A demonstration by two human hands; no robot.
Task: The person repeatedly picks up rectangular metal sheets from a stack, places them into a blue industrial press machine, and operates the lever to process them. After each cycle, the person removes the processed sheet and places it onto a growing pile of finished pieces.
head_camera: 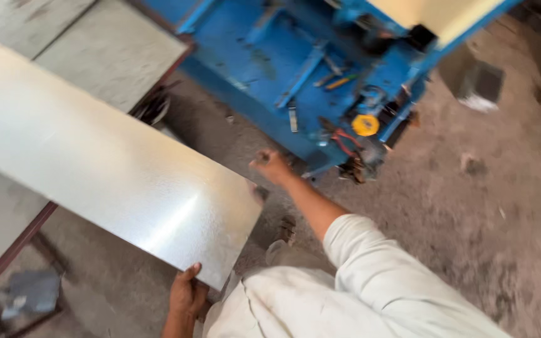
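Head view: left hand [188, 294] clasps the near edge of a galvanised metal sheet [101, 163], which juts off the worktop [7, 250]. Right hand [270, 166] loosely curled, empty, off the sheet's corner. Sheet looks stiff, slick, sharp-edged; best held at opposite edges.

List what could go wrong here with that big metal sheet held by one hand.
1. The left hand alone grips the near edge of the metal sheet, thumb on top; a bare edge could cut it.
2. With the right hand off it, reaching toward the blue machine, the sheet could tip or slide.
3. Its free corner sits near the right forearm.
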